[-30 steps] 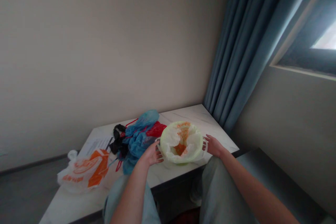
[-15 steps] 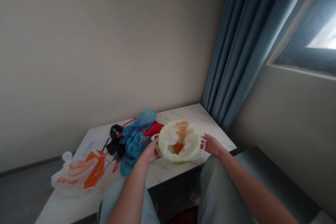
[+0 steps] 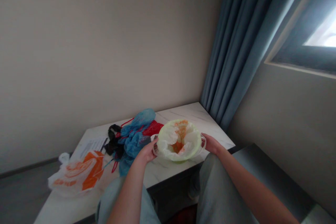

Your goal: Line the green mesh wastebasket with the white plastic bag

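A white plastic bag [image 3: 170, 135] with orange print lines a round, pale green bin [image 3: 197, 149], its top folded out over the rim. The bag's handle loops stick out on both sides. My left hand [image 3: 148, 151] is at the bin's left side, fingers curled on the left loop. On the opposite side my right hand [image 3: 210, 143] has its fingers closed at the right loop; its fingertips are partly hidden by the bag. Left of the bin lies a heap of crumpled blue plastic bags [image 3: 134, 143], with a red bag [image 3: 153, 128] and a black bag [image 3: 115, 147] among them.
Another white and orange plastic bag [image 3: 78, 173] lies at the left end of the marble-patterned table [image 3: 154, 175]. A printed sheet [image 3: 90, 146] is behind it. A blue curtain [image 3: 236, 42] hangs at the right, beside a dark low surface [image 3: 273, 175].
The view has shifted slightly. Both hands stay at the bin's sides, and the loops look a little rounder around the fingers. The heap of bags has not moved.
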Available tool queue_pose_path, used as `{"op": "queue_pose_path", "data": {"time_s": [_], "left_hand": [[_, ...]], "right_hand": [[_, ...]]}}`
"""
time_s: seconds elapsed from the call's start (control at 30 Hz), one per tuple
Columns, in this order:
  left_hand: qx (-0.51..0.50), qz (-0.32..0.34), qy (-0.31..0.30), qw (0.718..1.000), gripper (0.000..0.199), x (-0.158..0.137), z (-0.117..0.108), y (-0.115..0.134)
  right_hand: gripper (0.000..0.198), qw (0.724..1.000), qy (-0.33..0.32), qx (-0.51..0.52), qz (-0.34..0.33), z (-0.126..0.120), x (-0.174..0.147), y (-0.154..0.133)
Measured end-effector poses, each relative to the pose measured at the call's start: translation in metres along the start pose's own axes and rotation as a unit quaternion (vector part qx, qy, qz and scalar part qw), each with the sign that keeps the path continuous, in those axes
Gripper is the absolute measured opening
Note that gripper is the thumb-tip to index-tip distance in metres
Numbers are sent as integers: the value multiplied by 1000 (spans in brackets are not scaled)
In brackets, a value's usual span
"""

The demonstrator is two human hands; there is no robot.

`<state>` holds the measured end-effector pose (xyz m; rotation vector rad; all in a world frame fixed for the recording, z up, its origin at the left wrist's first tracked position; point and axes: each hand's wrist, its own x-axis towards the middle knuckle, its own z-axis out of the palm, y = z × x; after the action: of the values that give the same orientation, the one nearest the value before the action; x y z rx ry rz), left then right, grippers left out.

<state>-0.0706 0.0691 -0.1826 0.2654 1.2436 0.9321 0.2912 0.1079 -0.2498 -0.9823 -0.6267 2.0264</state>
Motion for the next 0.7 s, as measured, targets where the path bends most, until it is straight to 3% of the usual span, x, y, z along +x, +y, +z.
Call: {"op": "queue_pose_path", "data": {"time_s": [0.13,0.43,0.57,0.7], "left_hand": [[28,5,3,1000,18,1,-2,1],[29,42,18,999,7,4,-1,1],[25,100,56,993,10,7,-2,1],[13,160,93,983,23,9,-2,2]], "right_hand": [[18,1000,14,-19,19,2,-4,0],[18,997,26,-10,-70,17,-15,-7],[13,995,54,45,-72,19,-17,-11],[20,993,36,94,-67,18,-19,-14]]}}
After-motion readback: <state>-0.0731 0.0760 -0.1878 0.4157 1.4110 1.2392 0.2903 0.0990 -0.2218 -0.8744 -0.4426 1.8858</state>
